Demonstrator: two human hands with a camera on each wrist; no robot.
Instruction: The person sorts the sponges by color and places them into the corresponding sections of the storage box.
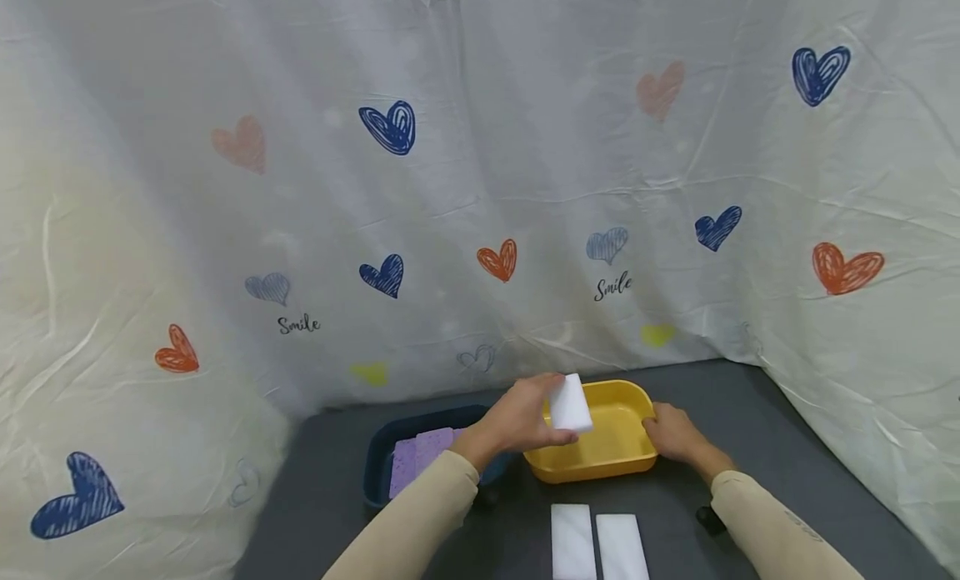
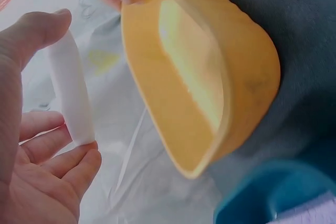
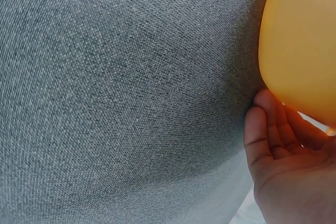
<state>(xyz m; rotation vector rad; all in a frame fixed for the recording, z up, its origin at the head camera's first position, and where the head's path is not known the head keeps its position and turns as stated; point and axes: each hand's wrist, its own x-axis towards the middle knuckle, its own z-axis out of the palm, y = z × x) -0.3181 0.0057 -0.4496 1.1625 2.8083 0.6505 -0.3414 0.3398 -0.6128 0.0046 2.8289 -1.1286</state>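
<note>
My left hand (image 1: 521, 415) pinches a white sponge block (image 1: 571, 407) by its edges, thumb on one end and fingertips on the other. The block is held over the left part of a yellow plastic bin (image 1: 600, 470). In the left wrist view, the block (image 2: 71, 90) appears edge-on beside the bin's rim (image 2: 226, 98). At the bin's right end, my right hand (image 1: 672, 432) grips the wall, with fingers (image 3: 257, 129) low against the outside in the right wrist view. The inside of the yellow bin shows a bare floor.
A dark blue bin (image 1: 372, 467) holding purple sponges (image 1: 429, 448) stands left, partly behind my left forearm. Two white blocks, one (image 1: 573, 542) beside the other (image 1: 622, 547), lie on the grey table near me. A small black object (image 1: 709, 521) lies by my right sleeve. A heart-print curtain (image 1: 480, 188) hangs behind.
</note>
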